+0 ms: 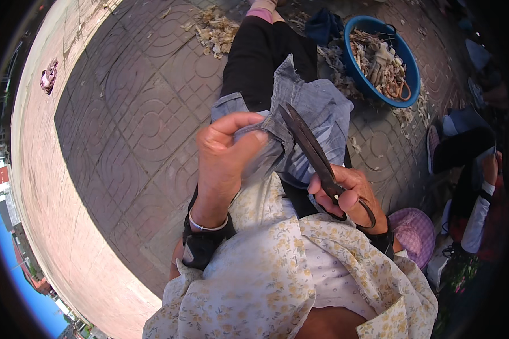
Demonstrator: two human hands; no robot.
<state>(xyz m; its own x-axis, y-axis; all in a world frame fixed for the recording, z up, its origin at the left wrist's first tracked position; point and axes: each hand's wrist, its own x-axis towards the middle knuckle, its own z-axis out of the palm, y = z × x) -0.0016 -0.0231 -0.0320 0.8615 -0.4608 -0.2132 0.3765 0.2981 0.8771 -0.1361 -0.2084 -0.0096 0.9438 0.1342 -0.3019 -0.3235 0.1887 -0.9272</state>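
Note:
Across my lap lies a crumpled piece of grey-blue denim cloth (322, 110), with a frayed strip standing up at its far end. My left hand (226, 152) pinches a seamed edge of it between thumb and forefinger. In my right hand (353, 195) are dark metal scissors (311, 144), thumb and fingers around the handle loops. Their blades point up and to the left, almost closed, with the tips beside the denim seam. Whether the blades touch the cloth I cannot tell.
A blue basin (353, 68) at the far right holds fabric scraps, a work glove (382, 59) and orange-handled scissors (402, 90). Pale scraps (212, 31) lie heaped on the paving beyond my left. A pink checked hat (412, 234) is near my right elbow; another person's arm (481, 209) shows beyond.

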